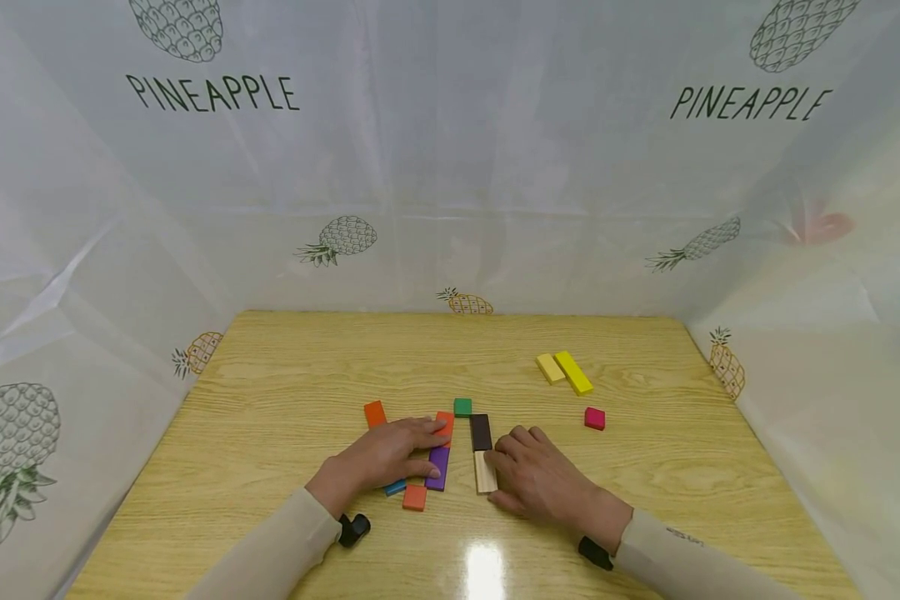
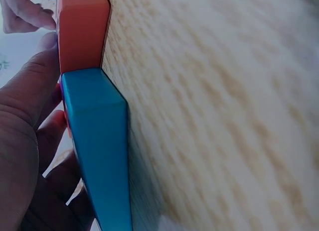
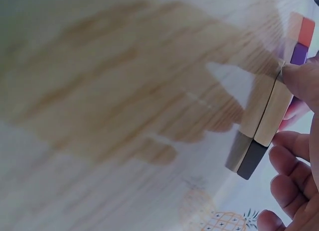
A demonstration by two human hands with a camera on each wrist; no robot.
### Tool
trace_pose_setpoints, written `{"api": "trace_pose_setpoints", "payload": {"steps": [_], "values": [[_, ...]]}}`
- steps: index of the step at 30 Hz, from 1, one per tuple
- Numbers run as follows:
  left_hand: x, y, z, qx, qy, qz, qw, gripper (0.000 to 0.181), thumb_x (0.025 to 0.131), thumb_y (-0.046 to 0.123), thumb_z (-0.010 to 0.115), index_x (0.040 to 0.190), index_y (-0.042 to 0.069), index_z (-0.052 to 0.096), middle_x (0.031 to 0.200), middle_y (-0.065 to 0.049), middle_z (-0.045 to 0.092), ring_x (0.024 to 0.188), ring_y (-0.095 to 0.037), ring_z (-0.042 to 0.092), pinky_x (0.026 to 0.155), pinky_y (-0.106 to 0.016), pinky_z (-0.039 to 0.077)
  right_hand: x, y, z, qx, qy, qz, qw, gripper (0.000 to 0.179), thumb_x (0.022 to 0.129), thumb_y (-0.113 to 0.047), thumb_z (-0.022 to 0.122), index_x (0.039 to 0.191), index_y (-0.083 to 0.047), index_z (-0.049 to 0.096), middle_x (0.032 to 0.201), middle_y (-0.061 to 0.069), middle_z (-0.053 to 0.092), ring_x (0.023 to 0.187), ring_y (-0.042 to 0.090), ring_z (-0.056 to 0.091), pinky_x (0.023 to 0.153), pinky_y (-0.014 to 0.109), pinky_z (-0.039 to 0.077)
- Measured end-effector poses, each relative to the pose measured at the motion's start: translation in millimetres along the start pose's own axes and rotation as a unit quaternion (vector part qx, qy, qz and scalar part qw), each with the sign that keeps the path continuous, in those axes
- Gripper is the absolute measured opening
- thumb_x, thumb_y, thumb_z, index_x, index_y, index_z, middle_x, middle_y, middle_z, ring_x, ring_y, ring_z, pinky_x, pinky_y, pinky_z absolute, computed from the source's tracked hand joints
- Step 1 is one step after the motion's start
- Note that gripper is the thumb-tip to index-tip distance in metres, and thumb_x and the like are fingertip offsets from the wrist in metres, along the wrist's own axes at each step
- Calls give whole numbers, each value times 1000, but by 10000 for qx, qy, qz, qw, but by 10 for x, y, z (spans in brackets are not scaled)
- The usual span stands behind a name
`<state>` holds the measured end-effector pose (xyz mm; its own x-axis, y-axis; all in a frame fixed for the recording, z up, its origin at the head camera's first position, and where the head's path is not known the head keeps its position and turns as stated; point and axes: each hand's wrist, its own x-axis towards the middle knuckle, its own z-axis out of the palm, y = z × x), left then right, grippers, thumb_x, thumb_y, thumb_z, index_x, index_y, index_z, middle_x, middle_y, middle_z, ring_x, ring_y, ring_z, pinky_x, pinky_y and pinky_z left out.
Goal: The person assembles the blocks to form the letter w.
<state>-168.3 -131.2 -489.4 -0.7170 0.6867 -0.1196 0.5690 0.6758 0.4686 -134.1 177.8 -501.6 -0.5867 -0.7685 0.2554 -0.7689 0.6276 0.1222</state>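
Note:
My left hand (image 1: pixel 378 457) lies over several wooden blocks, fingers extended. Its fingertips rest on an orange-red block (image 1: pixel 445 417), and the thumb touches the purple block (image 1: pixel 441 458) lined up below it. A blue block (image 2: pixel 99 146) is partly under this hand in the head view, with a small salmon block (image 1: pixel 414 498) at its end. To the right, my right hand (image 1: pixel 543 479) holds a plain wood block (image 3: pixel 271 114) between thumb and index finger, its other fingers curled. A black block (image 1: pixel 481 432) meets the plain block's far end.
A small green block (image 1: pixel 462 407) sits between the two rows at their far end. Beyond the left hand another orange-red block (image 1: pixel 375 413) shows. Farther right lie a pale yellow block (image 1: pixel 550 368), a bright yellow block (image 1: pixel 573 372) and a crimson cube (image 1: pixel 595 418). Pineapple-print sheeting (image 1: pixel 450 167) surrounds the table.

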Motion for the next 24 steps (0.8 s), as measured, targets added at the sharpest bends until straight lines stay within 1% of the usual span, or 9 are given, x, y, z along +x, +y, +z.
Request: {"api": "trace_pose_setpoints", "payload": {"steps": [6, 15, 24], "values": [[11, -3, 3, 109, 46, 62, 9999, 60, 101, 50, 67, 154, 22, 57, 166, 5, 44, 155, -24, 41, 124, -47, 39, -2, 11, 7, 49, 43, 28, 10000, 48, 93, -58, 74, 118, -17, 73, 109, -3, 65, 100, 17, 55, 85, 36, 47], [20, -6, -1, 170, 16, 51, 9998, 61, 101, 51, 66, 155, 23, 56, 167, 5, 43, 156, -24, 40, 125, -47, 39, -7, 23, 15, 69, 89, 31, 9999, 48, 93, -58, 75, 119, -17, 73, 108, -4, 65, 100, 17, 55, 84, 35, 47], [26, -4, 2, 216, 2, 44, 9998, 61, 101, 50, 68, 154, 22, 58, 167, 5, 43, 155, -24, 41, 124, -46, 40, -13, 16, 28, 145, 170, 9, 9997, 48, 93, -59, 75, 117, -18, 72, 107, -4, 64, 99, 17, 55, 83, 35, 47]]}}
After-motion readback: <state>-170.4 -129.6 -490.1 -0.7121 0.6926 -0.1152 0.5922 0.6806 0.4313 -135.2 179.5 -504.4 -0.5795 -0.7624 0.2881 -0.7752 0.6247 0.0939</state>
